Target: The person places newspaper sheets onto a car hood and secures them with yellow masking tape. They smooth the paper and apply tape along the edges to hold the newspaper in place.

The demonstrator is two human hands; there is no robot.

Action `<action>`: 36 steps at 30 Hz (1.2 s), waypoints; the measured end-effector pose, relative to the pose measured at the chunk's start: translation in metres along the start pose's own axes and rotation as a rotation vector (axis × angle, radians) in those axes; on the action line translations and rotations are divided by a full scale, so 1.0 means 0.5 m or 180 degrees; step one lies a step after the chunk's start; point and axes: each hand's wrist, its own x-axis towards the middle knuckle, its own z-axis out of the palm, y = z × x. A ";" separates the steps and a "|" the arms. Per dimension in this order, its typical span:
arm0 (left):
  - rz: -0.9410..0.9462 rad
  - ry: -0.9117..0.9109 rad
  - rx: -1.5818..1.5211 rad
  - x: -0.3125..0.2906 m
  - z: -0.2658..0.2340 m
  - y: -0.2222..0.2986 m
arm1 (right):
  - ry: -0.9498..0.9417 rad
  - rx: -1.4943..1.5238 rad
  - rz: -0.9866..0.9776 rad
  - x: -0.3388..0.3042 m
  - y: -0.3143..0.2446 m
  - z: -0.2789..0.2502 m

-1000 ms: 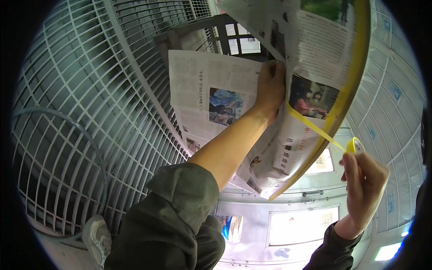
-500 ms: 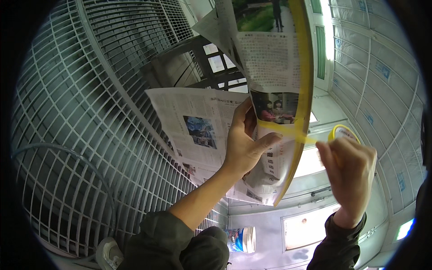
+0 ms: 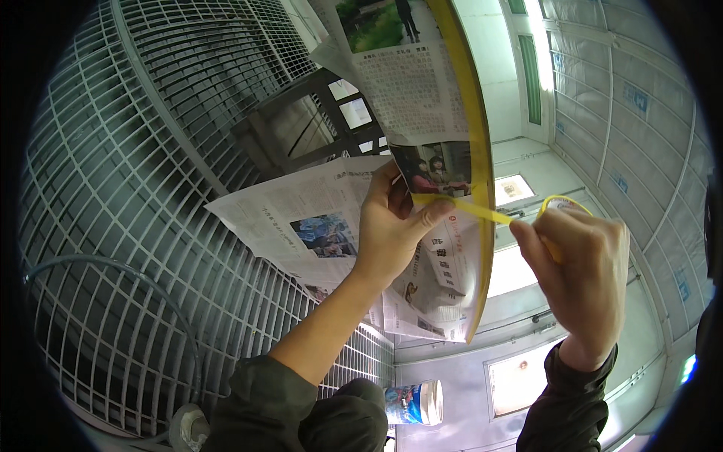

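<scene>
Head view: two bare hands are at work on a tall panel dressed in printed newspaper. Checked first, the yellow roll of tape [image 3: 563,203] sits in the right hand [image 3: 581,275], its upper rim standing above the curled knuckles and its lower part largely covered by them; those fingers are closed around it. From there, a narrow yellow tape strip [image 3: 482,212] runs taut toward the left, past the right hand's foremost digit, which touches its near end, and over the panel's edge onto the paper. At its far end the left hand [image 3: 388,239] is placed: thumb extended across the printed face, its tip against the strip, the other fingers bent behind the edge of the upper newspaper sheet [image 3: 414,90]. Those fingertips are hidden, so I cannot tell whether they press against the thumb through the paper. A broad yellow band [image 3: 468,83] follows the panel's curved right edge, well clear of the left fingers and between the two hands. Just left of the left hand, the lower newspaper sheet [image 3: 263,213] fans outward, its corner in front of a pale metal wire grating [image 3: 151,248]. Beyond the wearer's knee lies a white bucket with a blue printed label [image 3: 413,403].
</scene>
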 end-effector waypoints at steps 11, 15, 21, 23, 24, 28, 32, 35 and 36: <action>0.0164 0.0524 0.0749 0.007 0.073 0.013 | 0.0162 -0.0089 -0.0027 0.003 -0.013 0.027; 0.0268 0.0600 0.0910 0.013 0.082 0.020 | 0.0058 0.0073 -0.0005 0.003 -0.018 0.033; 0.0097 0.0495 0.0509 0.002 0.079 0.031 | 0.0359 0.0195 -0.0026 -0.030 -0.010 0.068; 0.0168 0.0550 0.0503 0.001 0.079 0.031 | 0.0476 0.0441 0.0147 -0.072 -0.010 0.083; 0.0271 0.0498 0.0507 0.006 0.077 0.032 | 0.0580 0.0442 -0.0081 -0.116 -0.024 0.065; 0.0334 0.0545 0.1003 0.006 0.057 0.029 | -0.0004 0.1284 0.0257 -0.256 -0.012 0.097; 0.0377 0.0252 0.0670 0.006 0.018 0.025 | -0.0340 0.2451 0.1227 -0.371 0.019 0.202; 0.0239 0.0190 0.1225 -0.001 -0.027 0.032 | -0.0628 0.3213 0.2270 -0.473 0.008 0.296; 0.0264 0.0166 0.1326 -0.007 -0.047 0.041 | -0.0702 0.3497 0.2500 -0.512 0.005 0.334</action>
